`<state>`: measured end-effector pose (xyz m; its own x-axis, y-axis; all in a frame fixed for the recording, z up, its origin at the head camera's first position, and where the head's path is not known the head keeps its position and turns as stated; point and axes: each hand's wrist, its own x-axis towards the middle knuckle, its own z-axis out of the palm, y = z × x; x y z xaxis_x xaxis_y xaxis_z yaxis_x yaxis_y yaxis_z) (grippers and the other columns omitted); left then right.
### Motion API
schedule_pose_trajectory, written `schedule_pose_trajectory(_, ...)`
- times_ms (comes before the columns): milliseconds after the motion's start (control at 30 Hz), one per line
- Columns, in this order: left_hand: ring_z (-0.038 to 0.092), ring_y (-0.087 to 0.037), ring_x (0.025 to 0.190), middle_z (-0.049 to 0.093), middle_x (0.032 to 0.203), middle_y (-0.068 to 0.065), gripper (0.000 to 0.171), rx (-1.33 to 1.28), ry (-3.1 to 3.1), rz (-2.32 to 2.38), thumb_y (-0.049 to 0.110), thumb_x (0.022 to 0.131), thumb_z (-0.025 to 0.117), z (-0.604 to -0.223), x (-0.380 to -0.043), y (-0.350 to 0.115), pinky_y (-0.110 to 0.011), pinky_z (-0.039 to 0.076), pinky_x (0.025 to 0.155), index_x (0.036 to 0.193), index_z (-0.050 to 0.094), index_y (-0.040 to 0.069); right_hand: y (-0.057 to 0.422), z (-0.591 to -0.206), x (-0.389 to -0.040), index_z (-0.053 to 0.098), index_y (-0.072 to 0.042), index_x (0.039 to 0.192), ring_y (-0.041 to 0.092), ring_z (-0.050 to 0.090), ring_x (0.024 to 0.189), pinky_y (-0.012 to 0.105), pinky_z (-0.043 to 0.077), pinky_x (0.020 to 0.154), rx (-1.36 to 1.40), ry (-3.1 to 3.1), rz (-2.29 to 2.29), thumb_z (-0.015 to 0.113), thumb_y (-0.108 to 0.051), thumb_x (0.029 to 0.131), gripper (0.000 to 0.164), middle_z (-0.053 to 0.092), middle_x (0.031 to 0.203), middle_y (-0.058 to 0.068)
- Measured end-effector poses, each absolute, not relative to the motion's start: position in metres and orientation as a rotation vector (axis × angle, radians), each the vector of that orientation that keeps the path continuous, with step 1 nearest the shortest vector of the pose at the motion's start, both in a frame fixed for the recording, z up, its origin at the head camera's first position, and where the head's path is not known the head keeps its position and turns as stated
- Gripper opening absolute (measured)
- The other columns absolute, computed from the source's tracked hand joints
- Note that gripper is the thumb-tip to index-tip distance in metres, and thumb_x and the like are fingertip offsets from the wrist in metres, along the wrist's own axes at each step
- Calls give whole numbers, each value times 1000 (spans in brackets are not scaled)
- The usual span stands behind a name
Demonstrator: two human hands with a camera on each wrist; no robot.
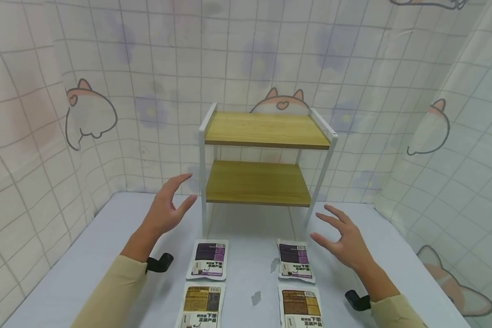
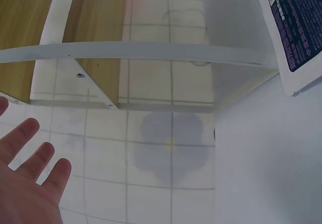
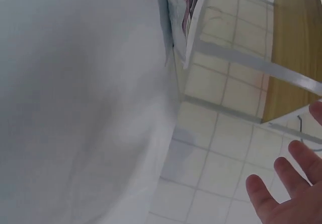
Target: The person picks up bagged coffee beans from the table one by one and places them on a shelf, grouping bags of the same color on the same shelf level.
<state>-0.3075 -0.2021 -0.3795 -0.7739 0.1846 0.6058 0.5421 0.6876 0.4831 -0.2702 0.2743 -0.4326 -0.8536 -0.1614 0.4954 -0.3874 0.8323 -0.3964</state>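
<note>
My left hand (image 1: 166, 209) hovers beside the left post of a two-tier shelf (image 1: 266, 130), fingers apart and nothing held. On the other side my right hand (image 1: 346, 241) is raised near the right post, also bare, with thumb and fingers spread. The shelf has wooden boards and a white frame. Two purple-and-white pouches, a left one (image 1: 207, 260) and a right one (image 1: 295, 261), lie flat before it. Nearer to me lie two brown-and-white pouches, one left (image 1: 201, 304) and one right (image 1: 300, 306). Both wrist views show spread fingers near the shelf frame.
A white table (image 1: 246, 273) carries everything, with small grey patches on its surface. A gridded curtain (image 1: 180, 68) printed with cartoon animals closes off the back and both sides. Black wrist straps sit on both arms.
</note>
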Motion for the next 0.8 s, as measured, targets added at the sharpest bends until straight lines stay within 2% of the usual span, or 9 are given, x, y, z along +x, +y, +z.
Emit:
schedule_pose_trajectory(200,51,-37,139,51,154,-14,56,-592,-2342,-1000,26,101,65,-377,-309,-199,-59,45,109,152,45,14,269,-436,-269,66,-15,136,45,44,142,74,39,105,399,-2527,791,78,-43,88,57,50,155,16)
schedule_pose_trajectory(400,60,-41,129,60,144,-15,54,-622,-2331,-1101,25,102,63,-372,-307,-193,-62,52,99,152,45,17,262,-439,-265,66,-13,135,45,44,143,74,38,106,342,-2553,854,77,-43,89,56,51,154,16)
schedule_pose_trajectory(600,60,-34,129,62,139,-14,50,-623,-2305,-1172,24,103,62,-366,-309,-186,-56,52,103,150,48,16,259,-440,-262,66,-12,136,42,45,143,64,45,106,327,-2564,967,76,-39,92,52,51,154,16)
schedule_pose_trajectory(800,61,-29,126,63,136,-12,48,-597,-2303,-1208,26,103,63,-364,-310,-180,-52,53,103,148,50,15,255,-445,-262,64,-13,137,40,46,143,57,49,105,278,-2593,1107,73,-40,94,51,51,154,15)
